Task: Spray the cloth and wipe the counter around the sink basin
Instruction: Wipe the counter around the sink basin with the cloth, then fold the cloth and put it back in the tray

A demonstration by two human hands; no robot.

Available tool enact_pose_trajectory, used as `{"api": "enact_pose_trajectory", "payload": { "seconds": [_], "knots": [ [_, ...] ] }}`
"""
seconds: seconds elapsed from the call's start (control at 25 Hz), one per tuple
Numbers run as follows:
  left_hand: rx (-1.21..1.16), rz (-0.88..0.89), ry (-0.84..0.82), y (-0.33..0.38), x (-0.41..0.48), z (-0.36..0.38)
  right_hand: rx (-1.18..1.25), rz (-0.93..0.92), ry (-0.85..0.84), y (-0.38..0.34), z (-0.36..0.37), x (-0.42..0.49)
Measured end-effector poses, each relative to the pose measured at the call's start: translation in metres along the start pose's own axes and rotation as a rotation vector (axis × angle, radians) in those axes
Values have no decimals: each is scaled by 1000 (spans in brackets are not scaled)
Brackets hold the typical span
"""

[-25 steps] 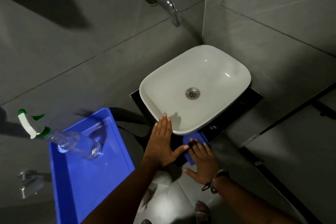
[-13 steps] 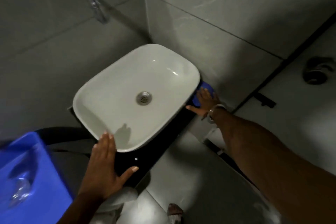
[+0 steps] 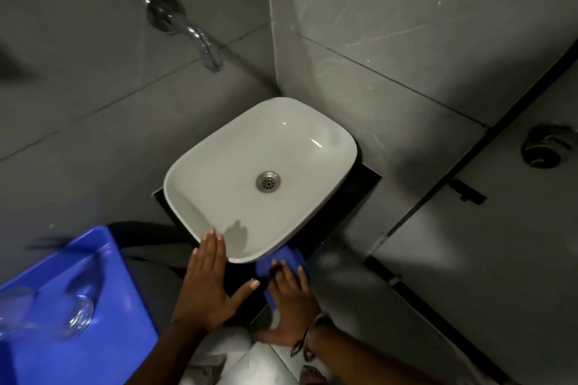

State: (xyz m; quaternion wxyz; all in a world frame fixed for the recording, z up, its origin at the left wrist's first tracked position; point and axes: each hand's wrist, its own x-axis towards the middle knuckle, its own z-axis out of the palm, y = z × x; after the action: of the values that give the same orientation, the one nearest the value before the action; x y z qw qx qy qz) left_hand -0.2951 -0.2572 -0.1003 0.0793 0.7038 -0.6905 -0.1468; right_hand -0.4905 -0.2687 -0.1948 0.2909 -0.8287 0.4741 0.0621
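A white sink basin [image 3: 244,166] sits on a small black counter [image 3: 359,184] in a corner of grey tiled walls. A blue cloth [image 3: 286,261] lies on the counter's front strip, under the basin's near corner. My right hand [image 3: 289,300] presses flat on the cloth, fingers spread over it. My left hand [image 3: 212,284] rests open and flat on the counter's front edge, its fingertips touching the basin's near rim. A clear spray bottle [image 3: 59,312] lies blurred in the blue bin at lower left.
A blue plastic bin [image 3: 103,306] stands just left of the counter. A chrome tap [image 3: 200,40] juts from the wall above the basin. A dark door edge with a round fitting [image 3: 549,147] is at the right. Tiled floor lies below.
My right hand has slid the blue cloth from the basin's right side back along the counter to the front near corner. My left hand has stayed at the basin's front rim.
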Motion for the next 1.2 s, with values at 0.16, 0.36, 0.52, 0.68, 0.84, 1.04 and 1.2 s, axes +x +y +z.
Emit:
{"api": "enact_pose_trajectory", "payload": {
  "seconds": [0.16,0.36,0.52,0.68,0.84,1.04,1.2],
  "knots": [
    [-89,-64,-6,-4,-8,-2,-214,-162,-12,-53,42,-9],
    [-235,-268,43,-25,-53,2,-124,-150,-1,-55,8,-7],
    [-742,-547,-6,-39,-99,-1,563,-77,-24,-86,-35,-11],
    [-1418,-585,-76,-69,-143,-31,1221,-28,-264,-150,-65,-4],
    [-1504,-764,58,-102,-182,-46,1358,24,-439,-214,-56,11],
    [-1136,-1151,255,-169,-220,-39,977,256,-363,-301,14,48],
    [-800,-1164,55,-226,-233,-7,410,167,-293,-355,79,80]
  ]
}}
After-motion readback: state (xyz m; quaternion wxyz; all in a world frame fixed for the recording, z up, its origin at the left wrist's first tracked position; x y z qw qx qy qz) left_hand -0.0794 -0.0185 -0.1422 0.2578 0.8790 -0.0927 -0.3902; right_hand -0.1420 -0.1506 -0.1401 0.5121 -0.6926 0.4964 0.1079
